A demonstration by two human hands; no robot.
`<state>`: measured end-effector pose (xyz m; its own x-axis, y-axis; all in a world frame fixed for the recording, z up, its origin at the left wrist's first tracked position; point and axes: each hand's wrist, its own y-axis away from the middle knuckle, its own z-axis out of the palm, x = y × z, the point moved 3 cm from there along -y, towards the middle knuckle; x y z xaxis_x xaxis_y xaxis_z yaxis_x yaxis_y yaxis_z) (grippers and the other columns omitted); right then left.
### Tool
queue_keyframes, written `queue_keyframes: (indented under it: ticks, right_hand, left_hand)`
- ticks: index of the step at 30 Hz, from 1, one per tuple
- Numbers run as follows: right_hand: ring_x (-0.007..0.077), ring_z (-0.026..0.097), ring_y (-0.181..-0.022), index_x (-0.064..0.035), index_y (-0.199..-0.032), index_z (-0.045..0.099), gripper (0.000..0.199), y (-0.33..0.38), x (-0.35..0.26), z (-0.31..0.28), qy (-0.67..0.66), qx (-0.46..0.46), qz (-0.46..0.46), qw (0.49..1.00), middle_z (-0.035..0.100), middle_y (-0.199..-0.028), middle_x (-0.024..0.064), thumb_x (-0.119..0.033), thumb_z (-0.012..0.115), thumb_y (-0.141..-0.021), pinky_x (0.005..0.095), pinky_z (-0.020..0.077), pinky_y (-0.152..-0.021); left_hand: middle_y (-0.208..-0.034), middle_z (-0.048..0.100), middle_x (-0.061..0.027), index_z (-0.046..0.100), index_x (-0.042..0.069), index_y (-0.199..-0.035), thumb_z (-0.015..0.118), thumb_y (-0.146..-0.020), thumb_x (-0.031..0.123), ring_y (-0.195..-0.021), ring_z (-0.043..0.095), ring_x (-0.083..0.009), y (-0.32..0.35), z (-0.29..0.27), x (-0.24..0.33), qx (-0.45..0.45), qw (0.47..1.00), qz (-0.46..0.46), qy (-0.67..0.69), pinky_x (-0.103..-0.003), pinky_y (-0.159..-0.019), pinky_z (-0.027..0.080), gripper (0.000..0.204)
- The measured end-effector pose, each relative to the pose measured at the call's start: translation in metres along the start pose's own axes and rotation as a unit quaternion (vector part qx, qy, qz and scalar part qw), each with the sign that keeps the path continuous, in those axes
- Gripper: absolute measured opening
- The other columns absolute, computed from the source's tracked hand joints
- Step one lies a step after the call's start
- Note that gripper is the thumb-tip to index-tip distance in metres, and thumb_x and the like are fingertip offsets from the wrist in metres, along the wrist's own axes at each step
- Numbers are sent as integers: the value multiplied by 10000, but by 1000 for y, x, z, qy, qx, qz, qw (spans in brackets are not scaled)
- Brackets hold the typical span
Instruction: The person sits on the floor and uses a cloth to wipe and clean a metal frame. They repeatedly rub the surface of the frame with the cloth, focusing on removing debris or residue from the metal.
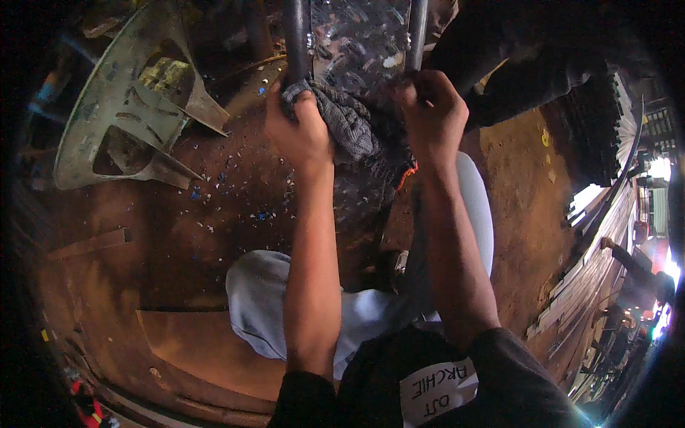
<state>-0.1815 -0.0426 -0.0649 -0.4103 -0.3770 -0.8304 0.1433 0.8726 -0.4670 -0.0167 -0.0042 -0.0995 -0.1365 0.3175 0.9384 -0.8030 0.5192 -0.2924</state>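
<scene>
My left hand (303, 128) is closed on a bunched grey knitted rag (349, 125), close to the lower end of the left dark metal tube (298, 36). The rag hangs rightward into a darker part with an orange strand (407, 173) at its edge. By the lower end of the right metal tube (418, 32), my right hand (435, 114) is closed with curled fingers. Whatever it may be pinching is lost in shadow. Between the tubes lies a dark, scuffed metal plate (360, 43) with pale marks.
A green-grey metal bracket with cutouts (128, 107) stands at left. Blue and white chips (262, 215) litter the brown floor (214, 235). A flat bar (93, 242) lies at left. Long stacked metal lengths (592, 264) are on the right, with another person (638, 271) beyond them.
</scene>
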Motion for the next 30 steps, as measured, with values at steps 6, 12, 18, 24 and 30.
queue_keyframes:
  ticks: [6, 12, 18, 24, 30]
  right_hand:
    - [113, 619, -762, -43, -971, 663, 163, -14, 3, -12, 38, -73, -115, 990, 651, -867, 53, -33, 669, -808, 243, 507, -668]
    - [191, 649, -784, -83, -956, 702, 224, -30, -3, -17, 122, -114, -372, 913, 645, -876, 65, 6, 713, -750, 286, 543, -670]
    - [197, 656, -780, -77, -932, 701, 237, -33, 5, -15, 110, -122, -430, 888, 649, -882, 74, 46, 700, -729, 291, 549, -645]
    - [276, 634, -869, -39, -971, 662, 278, -32, 12, -14, 104, -141, -452, 874, 623, -964, 118, 36, 666, -703, 339, 530, -712]
    - [267, 629, -857, -49, -948, 658, 274, -30, 17, -10, 97, -131, -424, 891, 622, -965, 109, 44, 672, -691, 337, 524, -707]
  left_hand:
    - [-847, 657, -165, 614, -59, -1055, 551, -721, 149, -752, 624, -233, -11, 6, -9, -10, 999, 43, 15, -349, -725, 490, 398]
    - [-835, 651, -159, 610, -62, -1058, 552, -722, 135, -735, 612, -223, -12, 6, -16, -11, 1000, 11, 15, -342, -710, 486, 394]
    - [-830, 639, -140, 599, -83, -1048, 551, -745, 156, -721, 584, -194, -7, 6, -14, -5, 1000, 3, 28, -321, -683, 474, 389]
    - [-825, 632, -114, 591, -100, -1048, 546, -752, 147, -718, 569, -171, -8, 5, -13, -22, 999, -2, 46, -307, -660, 465, 387]
    - [-840, 629, -110, 582, -108, -1074, 543, -753, 140, -731, 569, -165, -7, 7, -15, -5, 997, 5, 77, -296, -667, 465, 408]
